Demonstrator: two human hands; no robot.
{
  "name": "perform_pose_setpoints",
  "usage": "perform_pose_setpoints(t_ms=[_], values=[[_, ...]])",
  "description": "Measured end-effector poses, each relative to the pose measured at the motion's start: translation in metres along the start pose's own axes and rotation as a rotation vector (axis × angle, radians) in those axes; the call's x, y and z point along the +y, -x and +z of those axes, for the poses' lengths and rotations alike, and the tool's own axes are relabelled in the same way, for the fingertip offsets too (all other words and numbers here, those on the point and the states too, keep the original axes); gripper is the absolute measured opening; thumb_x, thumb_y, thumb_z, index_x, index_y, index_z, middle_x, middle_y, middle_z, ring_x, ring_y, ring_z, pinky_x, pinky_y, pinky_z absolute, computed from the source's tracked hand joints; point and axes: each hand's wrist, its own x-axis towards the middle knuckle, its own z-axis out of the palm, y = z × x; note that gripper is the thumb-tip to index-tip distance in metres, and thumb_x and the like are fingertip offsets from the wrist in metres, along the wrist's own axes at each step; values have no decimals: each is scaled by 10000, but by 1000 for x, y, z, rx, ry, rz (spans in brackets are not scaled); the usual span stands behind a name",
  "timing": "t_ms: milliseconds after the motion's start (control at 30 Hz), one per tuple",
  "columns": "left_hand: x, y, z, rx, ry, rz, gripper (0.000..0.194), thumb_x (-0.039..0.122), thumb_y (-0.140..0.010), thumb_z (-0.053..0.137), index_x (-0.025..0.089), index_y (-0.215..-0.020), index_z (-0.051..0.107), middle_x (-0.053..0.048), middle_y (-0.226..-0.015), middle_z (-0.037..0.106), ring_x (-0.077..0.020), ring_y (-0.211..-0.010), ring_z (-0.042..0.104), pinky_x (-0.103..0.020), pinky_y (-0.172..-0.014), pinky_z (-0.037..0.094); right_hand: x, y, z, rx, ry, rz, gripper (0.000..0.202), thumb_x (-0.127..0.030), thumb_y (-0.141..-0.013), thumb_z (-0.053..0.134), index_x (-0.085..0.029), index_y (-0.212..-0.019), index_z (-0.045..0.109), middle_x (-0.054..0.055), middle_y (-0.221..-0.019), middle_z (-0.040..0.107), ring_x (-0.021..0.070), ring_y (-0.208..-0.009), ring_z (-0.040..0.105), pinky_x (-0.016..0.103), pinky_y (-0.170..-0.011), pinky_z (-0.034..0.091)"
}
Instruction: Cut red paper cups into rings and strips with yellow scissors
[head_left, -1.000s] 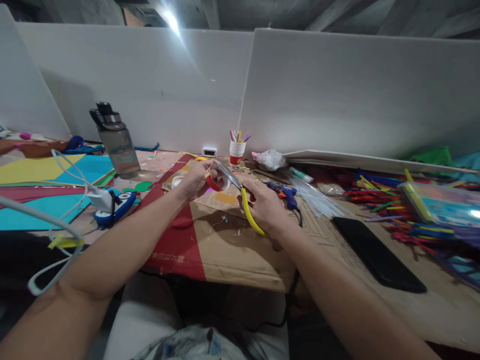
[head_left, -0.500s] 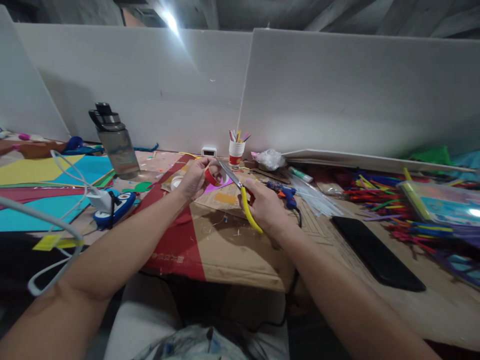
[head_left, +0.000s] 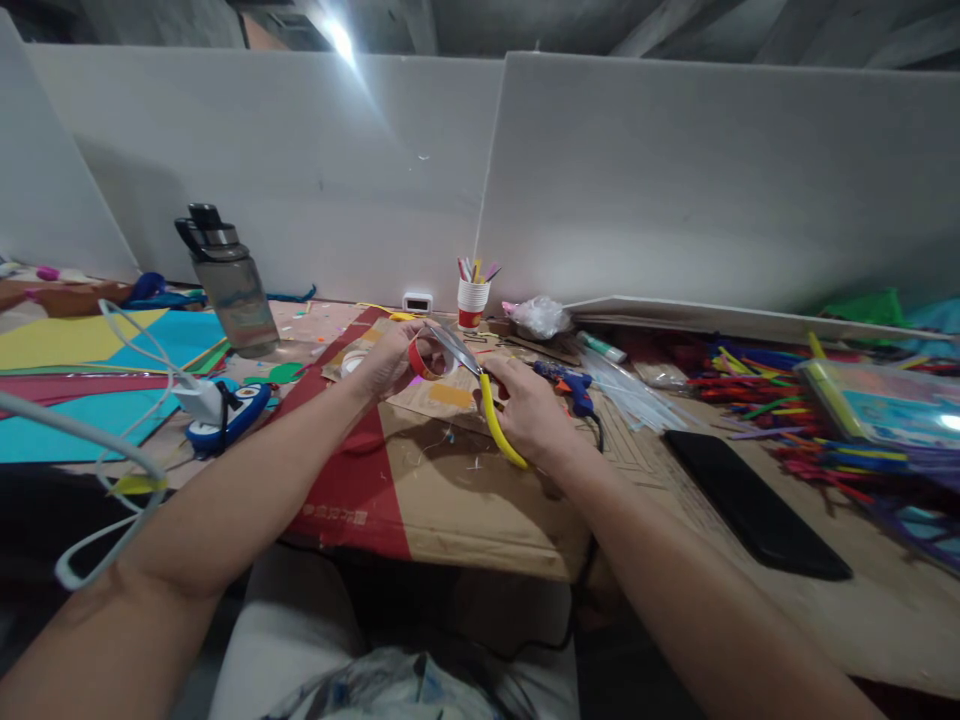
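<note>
My left hand (head_left: 395, 362) is closed on a curved red-and-white piece of paper cup (head_left: 426, 366), coloured like the stacked cups behind it. My right hand (head_left: 525, 405) grips a pair of scissors (head_left: 491, 420) by the yellow handles. Their metal blades point up and left, reaching the upper edge of the cup piece by my left fingertips. Whether the blades are closed on it is hard to make out. Beneath both hands lies a cardboard sheet (head_left: 480, 520) with a red band, and an orange paper piece (head_left: 451, 396) rests on it.
A stack of paper cups (head_left: 472, 300) holding pens stands at the back beside a small white device (head_left: 418, 302). On the right are a blue glue gun (head_left: 576, 390), clear glue sticks (head_left: 637, 395), a black phone (head_left: 754, 505) and pipe cleaners (head_left: 750, 385). A water bottle (head_left: 236, 295) stands left.
The cup piece has turned and dropped slightly in my left hand, showing more of its red side and white inside. My right hand and the scissors have barely moved.
</note>
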Motion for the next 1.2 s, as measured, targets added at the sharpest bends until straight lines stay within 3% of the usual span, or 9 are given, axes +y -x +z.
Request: perform_pose_setpoints(t_ms=[333, 500, 633, 867, 1200], values=[[6, 4, 1, -19, -74, -10, 163, 161, -602, 701, 140, -655, 549, 2, -570, 549, -81, -514, 512, -224, -518, 399, -4, 1, -4, -7, 63, -14, 199, -213, -846, 539, -206, -1011, 650, 45, -814, 613, 185, -710, 500, 293, -643, 359], [6, 3, 7, 70, 5, 42, 293, 223, -591, 781, 152, -708, 522, 41, -587, 522, -69, -503, 509, -206, -512, 387, -4, 1, -3, 16, 45, 8, 177, -224, -855, 537, -200, -987, 652, 38, -792, 619, 179, -690, 493, 291, -634, 351], [5, 1, 4, 110, -1, 48, 275, 212, -594, 777, 119, -760, 580, 21, -629, 562, -66, -522, 515, -192, -506, 367, -4, 0, 0, 2, 41, 30, 198, -260, -850, 559, -199, -1011, 656, 42, -786, 597, 193, -713, 506, 303, -656, 370], [3, 2, 4, 17, -47, 20, 179, 168, -642, 760, 111, -696, 599, 11, -585, 553, -67, -515, 494, -199, -504, 358, -2, 0, 3, -36, -34, 33, 369, -323, -863, 589, -158, -1192, 615, 104, -966, 590, 207, -770, 527, 330, -707, 439], [9, 4, 1, -56, -64, -19, 128, 140, -622, 719, 108, -636, 595, 4, -540, 530, -72, -494, 497, -210, -484, 343, -3, 0, -1, -13, -8, -20, 193, -262, -865, 548, -190, -1013, 649, 40, -781, 542, 184, -701, 475, 298, -648, 360]])
